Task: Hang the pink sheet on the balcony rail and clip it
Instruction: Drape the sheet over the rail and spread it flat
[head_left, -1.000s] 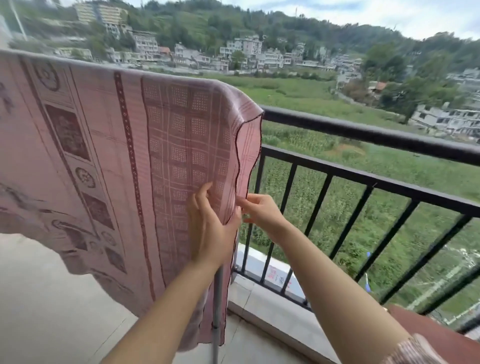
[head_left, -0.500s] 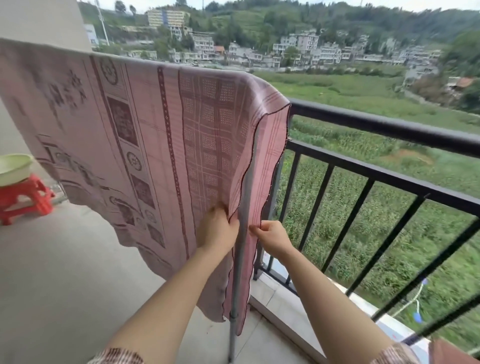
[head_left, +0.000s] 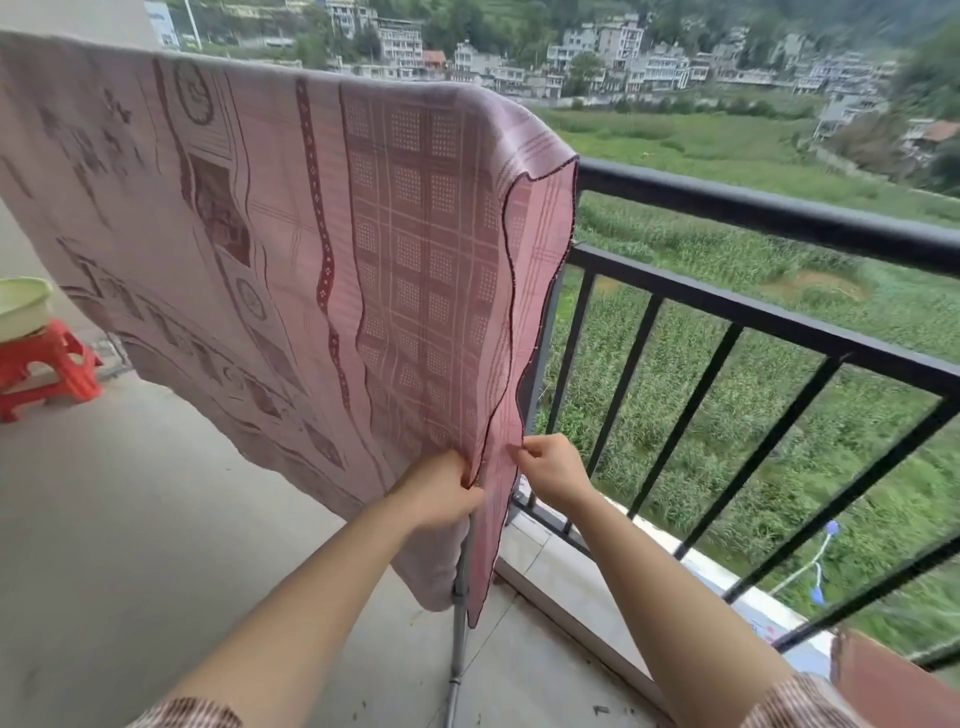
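Observation:
The pink sheet (head_left: 291, 249), patterned with dark red checks and borders, hangs draped over a bar at the top and falls in two layers. My left hand (head_left: 441, 493) grips the near layer by its dark hemmed edge low down. My right hand (head_left: 550, 467) pinches the edge of the far layer beside it. The black balcony rail (head_left: 769, 218) runs to the right, bare of cloth there. No clip is visible.
A grey metal pole (head_left: 460, 639) stands under the sheet's end. A red plastic stool (head_left: 47, 369) with a pale green basin (head_left: 21, 306) sits at the left. A low tiled curb (head_left: 571, 577) runs under the railing. Concrete floor (head_left: 130, 493) lies in front.
Both hands have slid down the sheet's end edges to a lower point. The view has shifted left and down, bringing the stool and basin into sight.

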